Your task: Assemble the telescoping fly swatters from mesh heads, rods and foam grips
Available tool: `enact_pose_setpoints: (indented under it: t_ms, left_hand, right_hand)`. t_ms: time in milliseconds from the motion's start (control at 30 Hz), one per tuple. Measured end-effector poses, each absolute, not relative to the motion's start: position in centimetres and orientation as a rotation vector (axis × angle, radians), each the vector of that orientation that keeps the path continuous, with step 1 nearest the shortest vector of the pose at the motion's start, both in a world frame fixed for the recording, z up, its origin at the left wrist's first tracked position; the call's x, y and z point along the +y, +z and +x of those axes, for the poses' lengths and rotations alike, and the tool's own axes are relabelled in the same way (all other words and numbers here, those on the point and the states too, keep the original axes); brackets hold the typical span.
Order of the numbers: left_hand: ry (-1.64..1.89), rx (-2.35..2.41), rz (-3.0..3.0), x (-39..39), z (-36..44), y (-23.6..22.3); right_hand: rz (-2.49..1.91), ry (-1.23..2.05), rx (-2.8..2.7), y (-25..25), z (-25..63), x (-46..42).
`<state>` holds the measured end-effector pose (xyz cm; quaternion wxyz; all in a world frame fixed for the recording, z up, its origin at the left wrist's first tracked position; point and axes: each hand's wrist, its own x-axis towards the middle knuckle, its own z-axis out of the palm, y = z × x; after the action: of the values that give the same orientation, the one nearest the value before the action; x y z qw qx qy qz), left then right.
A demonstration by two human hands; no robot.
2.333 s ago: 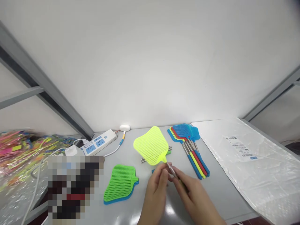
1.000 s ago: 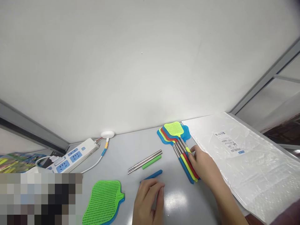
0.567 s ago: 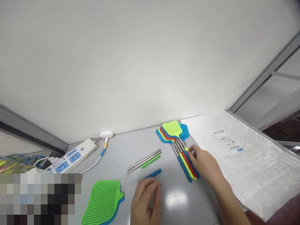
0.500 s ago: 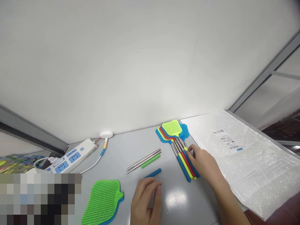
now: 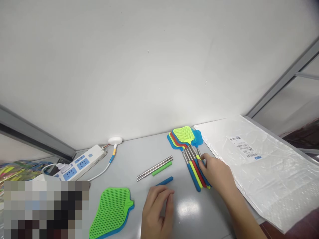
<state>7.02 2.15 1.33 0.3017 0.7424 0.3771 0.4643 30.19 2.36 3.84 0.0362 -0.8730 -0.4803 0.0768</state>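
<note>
Several fly swatters (image 5: 183, 135) lie in an overlapping bundle, with blue, yellow and red handles toward me. My right hand (image 5: 218, 174) is closed at the right side of the bundle, thumb and fingers on the rightmost swatter handles; its lower fingers are hidden. My left hand (image 5: 158, 210) rests on the table with loosely curled fingers and a gap at the thumb, nothing seen in it. Just beyond it lies a blue handle (image 5: 165, 181), partly hidden. Farther off are a green handle (image 5: 161, 169) and thin metal rods (image 5: 154, 167). Left of it, a green swatter head (image 5: 112, 209) covers a blue one.
A white bubble-wrap mailer (image 5: 249, 166) with a label covers the table's right side. On the left are a power strip (image 5: 84, 162), a white puck-shaped device (image 5: 115, 141) and its cable. The wall (image 5: 159, 73) rises behind the table.
The view has shifted slightly, so everything sits a little farther right and mostly higher. Both hands keep nearly the same place beside the handles.
</note>
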Motion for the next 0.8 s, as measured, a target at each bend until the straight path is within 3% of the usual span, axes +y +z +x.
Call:
enact_pose_setpoints:
  t_ms: [467,800]
  left_hand:
    - [1.178,1.045,2.074,2.3,5.8,1.3]
    - [0.854,1.646,2.367,1.7,3.9,0.5]
  right_hand:
    - [-2.586,0.257,-1.429,4.0,29.6,1.6]
    - [-2.063,0.419,-2.085,4.7,23.0,2.1]
